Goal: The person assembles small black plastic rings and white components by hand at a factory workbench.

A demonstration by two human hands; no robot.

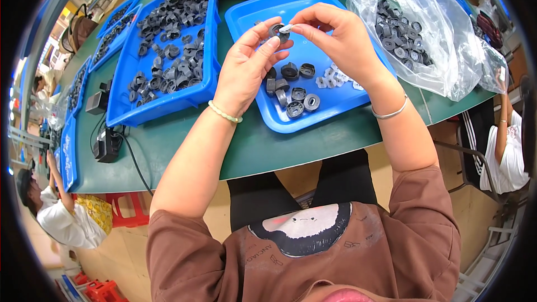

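Above a blue tray [330, 113], my left hand [246, 61] pinches a dark grey round plastic part [276, 32] between thumb and fingers. My right hand [335, 33] closes its thumb and forefinger on a small white plastic piece [287, 28], which touches the grey part. Below my hands, several dark grey round parts [295, 109] lie loose in the tray. A little heap of small white pieces [334, 77] sits beside them, under my right wrist.
Left of the tray stands a deep blue bin [210, 72] of dark grey parts. A clear plastic bag [447, 33] with more grey parts lies at right. Black adapters [107, 145] with a cable rest on the green table [184, 151]. Other people sit at both sides.
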